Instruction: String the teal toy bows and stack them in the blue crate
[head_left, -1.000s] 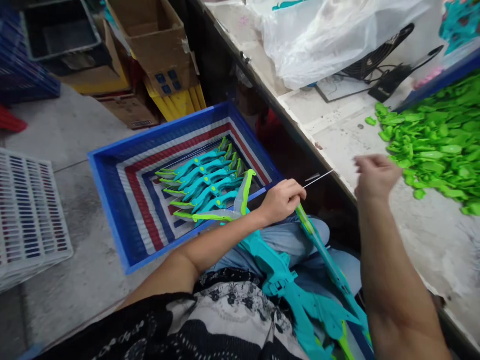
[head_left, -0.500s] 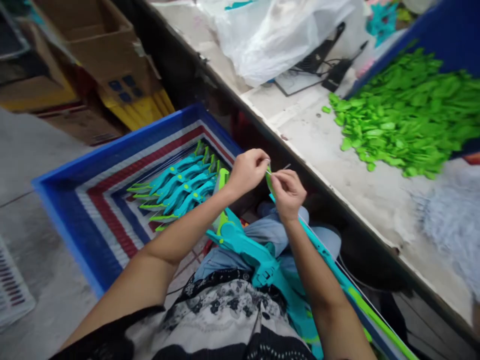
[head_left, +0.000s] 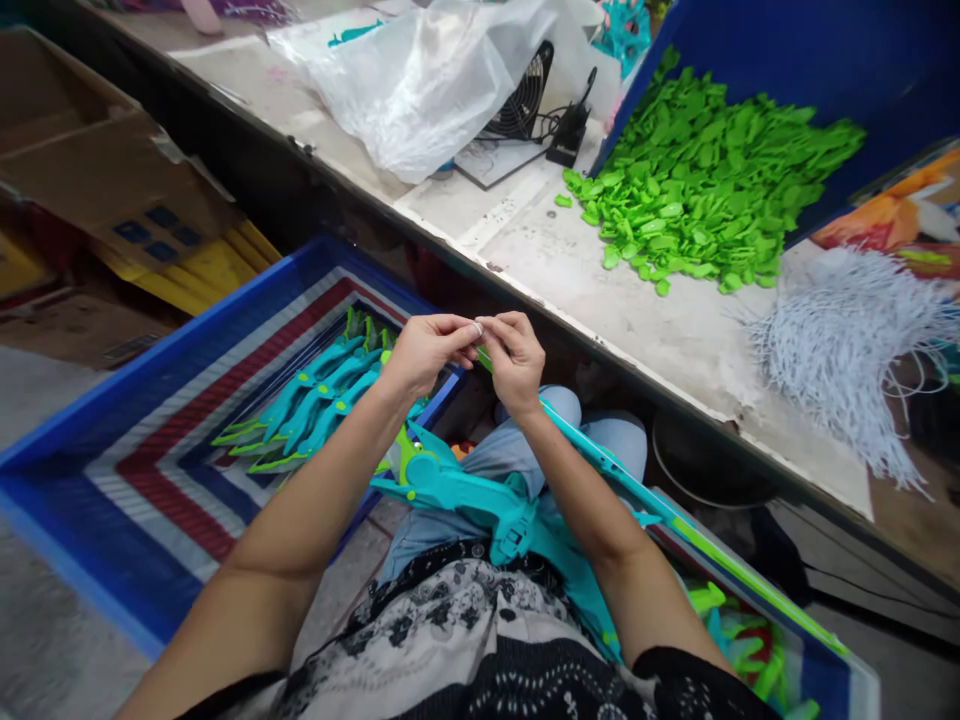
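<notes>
My left hand and my right hand meet above my knees, fingertips almost touching. Both are closed in a pinch on a thin white string, of which only a small loop shows. A green tip beneath the right fingers is mostly hidden. Across my lap lies a turquoise and green plastic toy, shaped like a bow or crossbow. A long turquoise and green strip runs below my right forearm towards the lower right.
A blue crate at left holds a row of similar turquoise toys. On the workbench are a heap of green plastic pieces, a bundle of pale strings and a plastic bag. Cardboard boxes stand at far left.
My hands have come together, closing the small gap between their fingertips. The view has turned right, bringing more of the pale strings and the lower-right container into sight.
</notes>
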